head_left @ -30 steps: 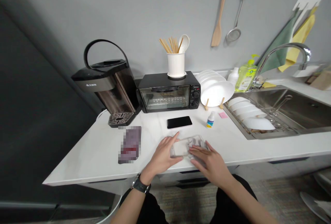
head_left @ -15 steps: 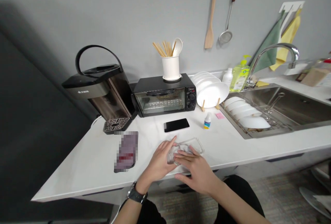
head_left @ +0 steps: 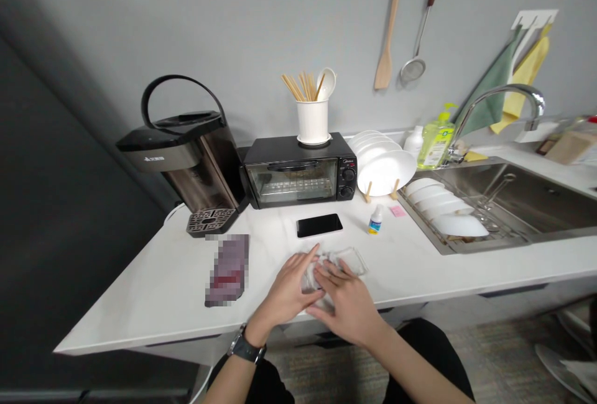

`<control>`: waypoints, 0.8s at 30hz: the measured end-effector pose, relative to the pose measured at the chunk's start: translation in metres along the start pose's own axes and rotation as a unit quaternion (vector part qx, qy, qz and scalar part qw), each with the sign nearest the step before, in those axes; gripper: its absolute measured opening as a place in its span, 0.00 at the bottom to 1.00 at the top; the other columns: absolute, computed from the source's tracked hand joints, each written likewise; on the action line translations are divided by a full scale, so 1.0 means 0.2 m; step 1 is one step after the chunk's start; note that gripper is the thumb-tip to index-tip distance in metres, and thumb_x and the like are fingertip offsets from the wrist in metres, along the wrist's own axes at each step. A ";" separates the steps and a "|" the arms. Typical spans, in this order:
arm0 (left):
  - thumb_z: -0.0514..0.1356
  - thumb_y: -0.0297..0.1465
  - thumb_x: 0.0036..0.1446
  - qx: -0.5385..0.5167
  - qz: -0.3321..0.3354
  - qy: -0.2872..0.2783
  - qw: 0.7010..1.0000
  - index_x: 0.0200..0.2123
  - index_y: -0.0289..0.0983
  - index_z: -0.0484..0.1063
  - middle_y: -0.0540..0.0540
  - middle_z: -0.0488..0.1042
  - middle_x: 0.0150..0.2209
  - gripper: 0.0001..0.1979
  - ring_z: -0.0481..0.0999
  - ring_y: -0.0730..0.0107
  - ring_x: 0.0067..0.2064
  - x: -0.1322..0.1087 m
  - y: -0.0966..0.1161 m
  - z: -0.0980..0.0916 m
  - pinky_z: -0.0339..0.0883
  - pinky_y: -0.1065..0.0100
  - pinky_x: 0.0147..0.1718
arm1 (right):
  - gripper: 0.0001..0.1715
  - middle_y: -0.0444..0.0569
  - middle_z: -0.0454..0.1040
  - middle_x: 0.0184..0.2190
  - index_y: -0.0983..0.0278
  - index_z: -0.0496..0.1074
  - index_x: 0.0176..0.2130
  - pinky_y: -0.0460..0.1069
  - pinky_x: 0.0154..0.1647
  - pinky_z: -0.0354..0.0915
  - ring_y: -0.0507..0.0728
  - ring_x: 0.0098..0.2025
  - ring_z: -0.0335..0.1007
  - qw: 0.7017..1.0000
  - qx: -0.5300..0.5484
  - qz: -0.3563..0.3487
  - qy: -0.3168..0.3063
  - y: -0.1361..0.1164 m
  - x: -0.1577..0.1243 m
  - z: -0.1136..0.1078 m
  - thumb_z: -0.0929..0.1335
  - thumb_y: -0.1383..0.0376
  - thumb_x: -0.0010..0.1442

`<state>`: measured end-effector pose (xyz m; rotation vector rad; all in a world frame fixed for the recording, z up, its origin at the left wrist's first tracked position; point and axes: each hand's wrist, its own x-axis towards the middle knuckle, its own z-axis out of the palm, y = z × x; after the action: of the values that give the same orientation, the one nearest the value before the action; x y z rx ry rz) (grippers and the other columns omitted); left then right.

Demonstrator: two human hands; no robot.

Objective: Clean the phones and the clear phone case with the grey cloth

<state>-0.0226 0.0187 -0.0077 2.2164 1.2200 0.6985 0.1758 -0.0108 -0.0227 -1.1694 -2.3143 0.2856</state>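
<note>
A clear phone case (head_left: 355,261) lies flat near the counter's front edge. Around its left end are the thumb and fingers of my left hand (head_left: 290,289), steadying it. My right hand (head_left: 347,301) reaches over the case from the right, its fingers bent forward and pressing on a crumpled whitish tissue (head_left: 308,278). Much of the tissue and the middle of the case are hidden under my fingers. Behind them lies a black-screened smartphone (head_left: 319,225). A small white-capped bottle (head_left: 375,220) with a blue and yellow label stands to its right.
A patterned purple-grey pouch-like item (head_left: 228,270), pixelated, lies left of my hands. Behind are a water dispenser (head_left: 186,155), a toaster oven (head_left: 298,174) and a rack of white plates (head_left: 387,168). The sink (head_left: 536,205) with bowls is at right; a pink pad (head_left: 397,211) lies near it.
My right hand has shifted slightly left over the case, its thumb now close to my left thumb. My left hand stays around the case. The view has tilted a little.
</note>
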 end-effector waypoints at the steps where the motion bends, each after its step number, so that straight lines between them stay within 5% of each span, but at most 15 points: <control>1: 0.68 0.31 0.57 -0.003 0.001 0.000 1.000 0.75 0.49 0.49 0.43 0.72 0.60 0.48 0.70 0.52 0.60 0.00 0.00 0.00 0.64 0.50 0.62 | 0.38 0.57 0.72 0.64 0.64 0.71 0.63 0.66 0.75 0.51 0.67 0.68 0.65 1.000 0.023 -0.007 -0.011 -0.03 0.00 0.01 0.69 0.42 0.66; 4: 0.69 0.30 0.56 -0.007 0.010 -0.005 1.000 0.75 0.50 0.46 0.45 0.72 0.61 0.50 0.70 0.54 0.60 -0.01 0.01 -0.01 0.63 0.51 0.63 | 0.32 0.51 0.74 0.63 0.58 0.72 0.63 0.66 0.75 0.49 0.64 0.67 0.67 0.997 0.058 -0.005 -0.044 -0.03 -0.07 -0.05 0.69 0.45 0.67; 7: 0.70 0.31 0.56 -0.004 0.011 -0.005 1.000 0.75 0.52 0.45 0.46 0.71 0.62 0.51 0.69 0.54 0.61 -0.02 0.02 -0.01 0.60 0.50 0.65 | 0.25 0.47 0.76 0.61 0.54 0.73 0.62 0.67 0.75 0.50 0.62 0.66 0.70 0.998 0.032 0.022 -0.042 0.11 -0.15 -0.17 0.67 0.50 0.71; 12: 0.70 0.31 0.56 0.003 0.012 -0.005 1.000 0.75 0.52 0.45 0.45 0.71 0.63 0.51 0.69 0.52 0.61 0.00 0.02 0.00 0.58 0.48 0.67 | 0.22 0.53 0.77 0.59 0.59 0.73 0.60 0.71 0.73 0.50 0.65 0.63 0.73 0.997 -0.059 0.039 0.006 0.28 -0.16 -0.23 0.64 0.55 0.73; 16: 0.70 0.35 0.58 0.005 0.017 0.003 1.000 0.75 0.51 0.48 0.44 0.72 0.62 0.48 0.68 0.51 0.62 0.00 0.01 0.01 0.58 0.48 0.66 | 0.32 0.61 0.75 0.60 0.65 0.73 0.61 0.69 0.71 0.56 0.70 0.65 0.69 0.997 -0.057 0.038 0.036 0.14 -0.05 -0.08 0.69 0.47 0.68; 19: 0.68 0.32 0.58 0.007 0.011 0.001 1.000 0.74 0.49 0.50 0.43 0.72 0.60 0.46 0.70 0.51 0.60 0.00 -0.01 0.01 0.64 0.51 0.62 | 0.34 0.55 0.75 0.61 0.62 0.73 0.61 0.64 0.73 0.55 0.66 0.65 0.69 1.000 0.017 -0.006 0.013 -0.01 0.00 0.01 0.69 0.43 0.66; 24: 0.70 0.31 0.56 0.010 0.013 -0.001 1.000 0.75 0.50 0.47 0.44 0.72 0.62 0.50 0.69 0.52 0.61 -0.01 -0.01 0.00 0.63 0.51 0.62 | 0.22 0.46 0.78 0.59 0.55 0.75 0.59 0.63 0.74 0.52 0.61 0.62 0.73 0.999 0.039 -0.001 -0.010 0.03 -0.10 -0.08 0.68 0.51 0.70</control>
<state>-0.0250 0.0185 -0.0096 2.2520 1.2053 0.6961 0.1987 -0.0232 -0.0189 -1.1297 -2.2997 0.3843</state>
